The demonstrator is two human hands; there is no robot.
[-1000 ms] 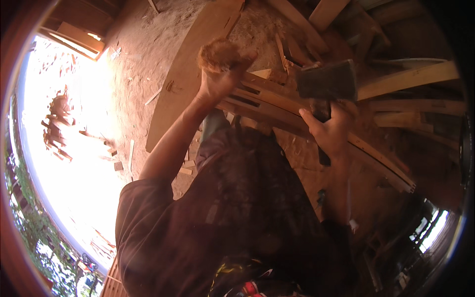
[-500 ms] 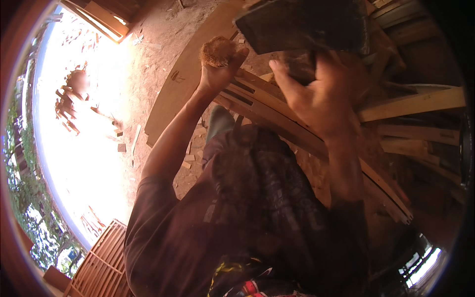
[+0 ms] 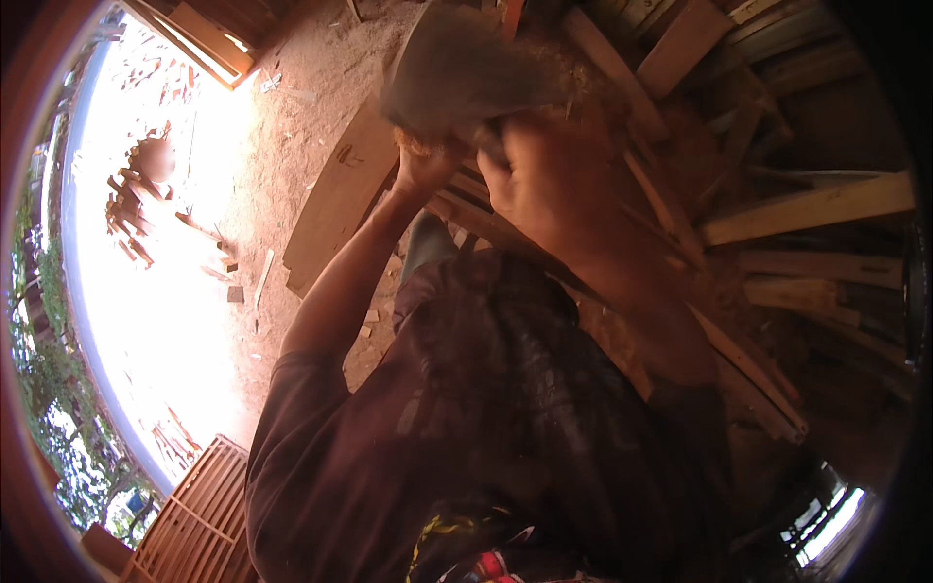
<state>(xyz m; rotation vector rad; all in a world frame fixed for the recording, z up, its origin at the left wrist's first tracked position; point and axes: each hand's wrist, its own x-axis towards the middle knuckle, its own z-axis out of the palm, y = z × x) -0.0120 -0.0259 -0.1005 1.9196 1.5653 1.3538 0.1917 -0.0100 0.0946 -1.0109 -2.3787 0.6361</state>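
Note:
My left hand (image 3: 428, 167) is closed round a brown, rough, fibrous piece (image 3: 416, 142); only its near edge shows. A broad, dark, flat-faced tool (image 3: 452, 73), smeared by motion, covers the rest of it. My right hand (image 3: 535, 160) grips this tool, its fingers curled and thumb to the left; the grip itself is mostly hidden. I cannot tell whether the tool touches the fibrous piece. Beneath both hands runs a slotted wooden beam (image 3: 471, 206), and a wide, curved-edge wooden board (image 3: 335, 204) lies to its left.
Timber offcuts (image 3: 807, 209) are heaped on the right. Wood scraps litter the earth floor (image 3: 311, 107). A slatted wooden frame (image 3: 190, 515) stands at lower left. Farther left, a person (image 3: 151, 180) appears in glaring light among wood pieces. My legs (image 3: 486, 330) are below my hands.
My right hand has swung left with the dark tool, which now overlaps the fibrous piece that was in plain view before. The left hand has stayed nearly in place.

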